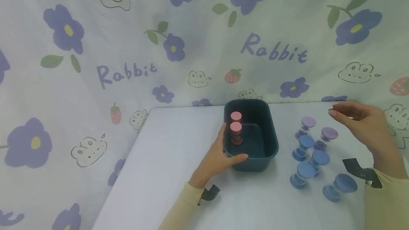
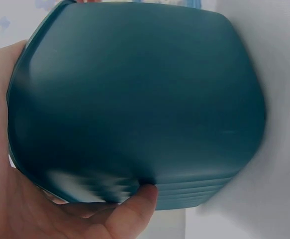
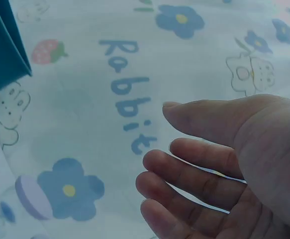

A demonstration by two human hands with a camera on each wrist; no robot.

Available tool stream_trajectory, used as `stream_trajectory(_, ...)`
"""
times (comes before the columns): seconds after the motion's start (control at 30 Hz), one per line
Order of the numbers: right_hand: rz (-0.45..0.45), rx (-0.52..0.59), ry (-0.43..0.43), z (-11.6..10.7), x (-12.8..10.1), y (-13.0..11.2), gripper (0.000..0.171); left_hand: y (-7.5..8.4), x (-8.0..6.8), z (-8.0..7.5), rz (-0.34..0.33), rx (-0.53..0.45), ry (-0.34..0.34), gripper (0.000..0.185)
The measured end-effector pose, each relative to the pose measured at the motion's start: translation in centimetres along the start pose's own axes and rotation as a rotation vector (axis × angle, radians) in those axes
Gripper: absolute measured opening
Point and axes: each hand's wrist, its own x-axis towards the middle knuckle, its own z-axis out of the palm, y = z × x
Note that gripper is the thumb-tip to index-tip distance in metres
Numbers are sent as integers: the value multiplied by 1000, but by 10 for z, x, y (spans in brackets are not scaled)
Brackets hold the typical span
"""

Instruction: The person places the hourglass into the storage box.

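Loading step, seemingly between picks: left hand (image 1: 212,155) grasping dark teal rectangular plastic bin (image 1: 252,165), right hand (image 1: 362,120) released.
Left thumb at near rim; right grip empty, fingers loosely bent, in the air right of two purple hourglass-shaped pieces with clear middles (image 1: 329,133). Two pink hourglass-shaped pieces (image 1: 236,127) in bin's left side; four blue hourglass-shaped pieces (image 1: 305,170) outside, on white table (image 1: 179,134). Next move probably calls for pinching a purple cap, bin held steady.

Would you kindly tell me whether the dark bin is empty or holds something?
It is partly filled: the head view shows two pink hourglasses inside the dark bin, with empty space beside them.
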Motion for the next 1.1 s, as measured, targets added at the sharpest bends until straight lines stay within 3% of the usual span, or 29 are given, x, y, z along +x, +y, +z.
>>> stream_trajectory(0.23, 102, -80, -18, -1, -5, 18, 50, 0, 1, 0, 3, 0, 5, 123)
stream_trajectory(0.43, 147, -97, -114, -2, -4, 35, 56, -1, 0, 0, 23, -1, 5, 123)
stream_trajectory(0.77, 90, 71, -228, -8, -6, 67, 33, -1, 1, 3, 25, -5, -10, 123)
stream_trajectory(0.9, 56, 101, -268, -8, -4, 76, 38, 0, 2, 3, 30, -10, -5, 123)
stream_trajectory(1.1, 100, -23, -376, -4, 3, 87, 65, 0, 2, 2, 17, 1, 2, 122)
